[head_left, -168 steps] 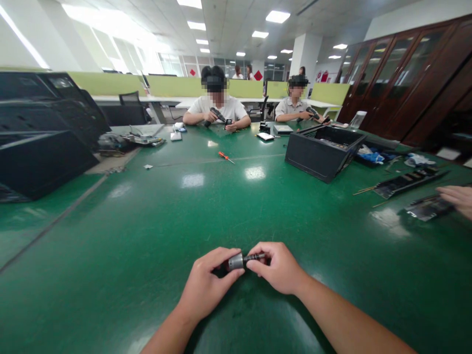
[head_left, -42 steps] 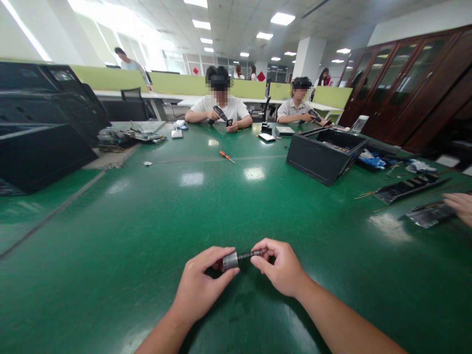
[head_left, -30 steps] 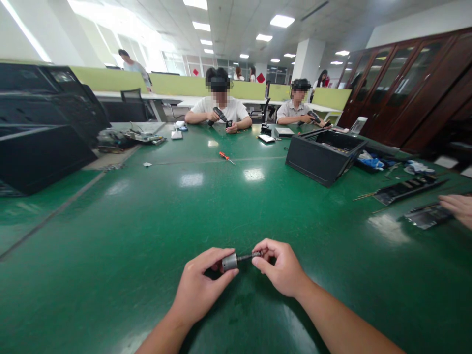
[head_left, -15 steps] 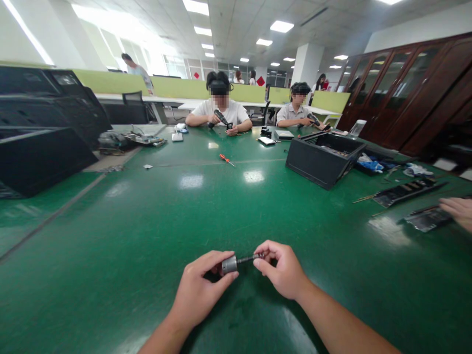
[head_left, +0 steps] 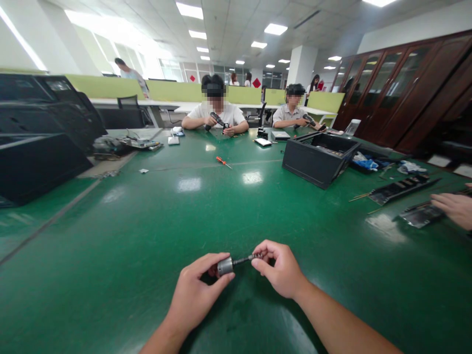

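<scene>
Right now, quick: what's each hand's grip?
Left hand: closed, holding the silver metal cylinder.
Right hand: closed, pinching the ribbed piece at the outer end of the dark shaft.

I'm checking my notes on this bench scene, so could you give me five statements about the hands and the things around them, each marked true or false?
1. The left hand holds the metal cylinder. True.
2. The right hand holds nothing. False: the right hand pinches the thin shaft that sticks out of the cylinder.
3. The orange-handled screwdriver lies on the green table. True.
4. No hands but the person's own are in view. False: a co-worker's hand shows at the picture's right edge, for one.
5. An open black case stands to the right of the screwdriver in the picture. True.
</scene>
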A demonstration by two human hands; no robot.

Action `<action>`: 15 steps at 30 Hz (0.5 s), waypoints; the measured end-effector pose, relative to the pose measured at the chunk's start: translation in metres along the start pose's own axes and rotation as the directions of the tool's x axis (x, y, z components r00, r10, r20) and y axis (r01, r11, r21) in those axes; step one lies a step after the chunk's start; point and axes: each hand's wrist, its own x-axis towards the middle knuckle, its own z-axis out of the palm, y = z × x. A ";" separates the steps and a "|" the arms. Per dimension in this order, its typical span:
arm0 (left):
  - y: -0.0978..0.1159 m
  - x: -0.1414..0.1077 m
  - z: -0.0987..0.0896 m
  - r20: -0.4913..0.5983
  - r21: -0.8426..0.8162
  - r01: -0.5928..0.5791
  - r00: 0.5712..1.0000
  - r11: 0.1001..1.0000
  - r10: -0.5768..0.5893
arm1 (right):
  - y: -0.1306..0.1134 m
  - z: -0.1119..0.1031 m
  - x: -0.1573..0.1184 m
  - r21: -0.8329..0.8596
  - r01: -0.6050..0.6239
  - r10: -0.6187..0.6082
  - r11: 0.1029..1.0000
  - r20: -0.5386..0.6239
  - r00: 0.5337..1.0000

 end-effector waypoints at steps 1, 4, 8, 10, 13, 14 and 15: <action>-0.001 0.000 0.000 0.000 0.002 0.007 1.000 1.000 -0.007 | 0.000 0.000 0.000 0.005 -0.004 0.004 1.000 -0.001 1.000; -0.003 -0.001 0.000 0.003 -0.020 0.051 0.999 0.998 -0.051 | 0.003 0.001 0.002 0.049 -0.002 0.003 0.999 -0.006 1.000; -0.002 0.004 0.005 -0.004 -0.191 0.177 0.983 0.966 -0.181 | 0.008 -0.002 0.008 0.357 -0.002 0.000 0.934 0.006 1.000; 0.002 0.009 0.004 -0.056 -0.333 0.232 0.963 0.914 -0.265 | 0.010 -0.004 0.012 0.451 -0.011 0.017 0.892 -0.009 1.000; 0.006 0.007 -0.013 -0.183 -0.461 0.277 0.900 0.843 -0.396 | 0.012 -0.005 0.018 0.455 -0.031 0.057 0.890 -0.042 0.997; 0.005 0.001 -0.025 -0.215 -0.448 0.294 0.881 0.844 -0.421 | 0.012 -0.005 0.020 0.449 -0.036 0.062 0.893 -0.045 0.997; 0.004 -0.006 -0.040 -0.240 -0.400 0.318 0.869 0.859 -0.433 | 0.012 -0.004 0.020 0.441 -0.039 0.065 0.897 -0.044 0.997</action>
